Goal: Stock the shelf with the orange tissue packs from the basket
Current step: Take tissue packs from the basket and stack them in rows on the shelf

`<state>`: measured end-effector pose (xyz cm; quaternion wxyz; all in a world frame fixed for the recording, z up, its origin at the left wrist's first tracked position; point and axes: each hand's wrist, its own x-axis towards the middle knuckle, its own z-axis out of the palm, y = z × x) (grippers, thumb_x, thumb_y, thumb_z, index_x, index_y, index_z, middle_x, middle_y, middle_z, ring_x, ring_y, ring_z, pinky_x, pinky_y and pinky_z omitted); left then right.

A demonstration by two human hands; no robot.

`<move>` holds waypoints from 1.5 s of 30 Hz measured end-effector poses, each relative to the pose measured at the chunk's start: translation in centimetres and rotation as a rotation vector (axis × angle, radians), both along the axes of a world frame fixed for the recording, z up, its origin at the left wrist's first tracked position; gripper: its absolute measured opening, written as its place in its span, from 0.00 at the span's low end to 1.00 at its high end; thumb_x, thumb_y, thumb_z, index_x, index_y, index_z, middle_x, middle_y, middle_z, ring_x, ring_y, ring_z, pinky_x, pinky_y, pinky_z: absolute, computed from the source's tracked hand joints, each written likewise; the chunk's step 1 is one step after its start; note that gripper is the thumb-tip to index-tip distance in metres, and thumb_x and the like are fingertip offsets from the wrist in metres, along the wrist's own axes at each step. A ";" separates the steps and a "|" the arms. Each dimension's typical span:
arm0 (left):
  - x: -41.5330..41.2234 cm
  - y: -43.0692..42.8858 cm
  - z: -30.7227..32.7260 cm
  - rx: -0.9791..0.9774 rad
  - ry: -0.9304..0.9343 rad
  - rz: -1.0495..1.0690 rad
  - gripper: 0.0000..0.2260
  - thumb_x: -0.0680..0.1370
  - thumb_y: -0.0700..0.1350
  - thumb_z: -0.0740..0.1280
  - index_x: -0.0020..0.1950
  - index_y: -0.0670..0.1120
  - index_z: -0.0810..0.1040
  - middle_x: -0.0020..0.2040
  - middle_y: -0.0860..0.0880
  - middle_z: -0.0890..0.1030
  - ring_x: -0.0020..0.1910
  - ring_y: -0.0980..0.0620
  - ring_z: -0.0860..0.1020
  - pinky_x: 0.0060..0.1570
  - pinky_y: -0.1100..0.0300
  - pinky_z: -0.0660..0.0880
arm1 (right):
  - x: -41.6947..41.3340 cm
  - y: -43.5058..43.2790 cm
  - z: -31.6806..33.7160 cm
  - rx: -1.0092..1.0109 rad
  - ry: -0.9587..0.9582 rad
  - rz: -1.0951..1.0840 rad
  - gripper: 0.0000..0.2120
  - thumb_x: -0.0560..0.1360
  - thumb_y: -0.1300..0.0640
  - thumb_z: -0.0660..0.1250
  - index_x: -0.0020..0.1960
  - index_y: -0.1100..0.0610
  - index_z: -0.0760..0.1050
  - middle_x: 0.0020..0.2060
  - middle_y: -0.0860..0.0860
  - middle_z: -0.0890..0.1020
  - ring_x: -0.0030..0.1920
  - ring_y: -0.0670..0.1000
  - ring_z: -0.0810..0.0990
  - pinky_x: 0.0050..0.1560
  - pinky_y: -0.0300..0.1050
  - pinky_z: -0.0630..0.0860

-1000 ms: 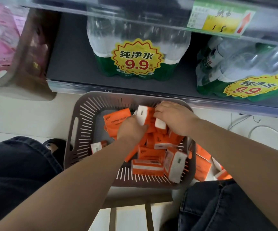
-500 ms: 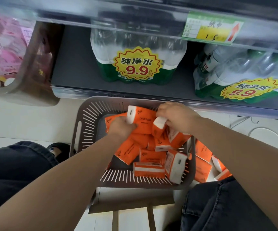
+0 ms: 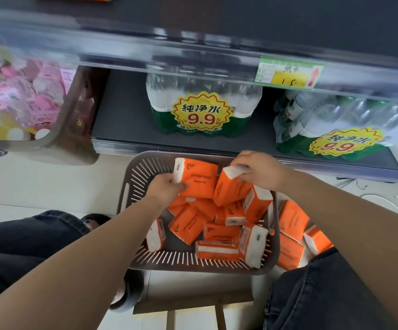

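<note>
A grey slotted basket (image 3: 135,184) sits on the floor in front of the shelf and holds several orange tissue packs (image 3: 217,234). My left hand (image 3: 166,188) grips one orange pack (image 3: 199,179) by its lower left corner, lifted above the pile. Beside it, my right hand (image 3: 258,169) pinches the white end of a second orange pack (image 3: 230,190), tilted downward. Both packs hang over the basket's far half. An upper shelf board (image 3: 193,32) runs across the top, with an orange edge just visible at the top left.
The bottom shelf (image 3: 121,120) holds shrink-wrapped water bottle packs (image 3: 202,113) with yellow 9.9 stickers. A bin of pink items (image 3: 21,101) stands at left. More orange packs (image 3: 293,225) lie on the floor right of the basket. My knees flank the basket.
Both hands have risen out of the pile, each lifting an orange pack higher above the basket. The view has tilted up, showing more of the upper shelf.
</note>
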<state>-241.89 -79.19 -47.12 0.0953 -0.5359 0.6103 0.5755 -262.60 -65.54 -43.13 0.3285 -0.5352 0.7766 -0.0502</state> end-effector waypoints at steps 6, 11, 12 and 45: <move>0.7 -0.4 2.2 0.029 0.080 0.042 0.05 0.77 0.45 0.69 0.51 0.46 0.78 0.49 0.46 0.83 0.47 0.46 0.83 0.48 0.51 0.80 | -0.4 0.2 2.4 0.010 -0.034 -0.083 0.18 0.73 0.57 0.71 0.62 0.56 0.76 0.56 0.53 0.77 0.57 0.53 0.75 0.59 0.47 0.70; 1.0 -0.7 4.1 0.027 0.145 0.028 0.09 0.78 0.46 0.67 0.57 0.46 0.76 0.47 0.50 0.81 0.46 0.50 0.81 0.44 0.57 0.77 | -0.3 0.4 5.0 -0.001 -0.084 -0.152 0.17 0.73 0.56 0.71 0.61 0.55 0.77 0.53 0.50 0.77 0.54 0.49 0.74 0.55 0.43 0.70; 1.2 -0.8 4.6 0.031 0.162 0.040 0.09 0.78 0.45 0.67 0.57 0.46 0.76 0.48 0.50 0.81 0.48 0.49 0.80 0.48 0.55 0.78 | -0.3 0.5 5.6 -0.007 -0.083 -0.160 0.16 0.73 0.55 0.71 0.61 0.55 0.77 0.52 0.49 0.77 0.53 0.49 0.75 0.53 0.41 0.69; 0.1 -1.0 22.4 -0.034 0.874 0.261 0.15 0.77 0.42 0.68 0.63 0.42 0.74 0.57 0.46 0.82 0.58 0.49 0.80 0.60 0.53 0.75 | 7.9 -1.8 20.6 -0.750 -1.465 -1.065 0.09 0.75 0.63 0.66 0.55 0.61 0.73 0.51 0.60 0.82 0.48 0.56 0.84 0.46 0.47 0.82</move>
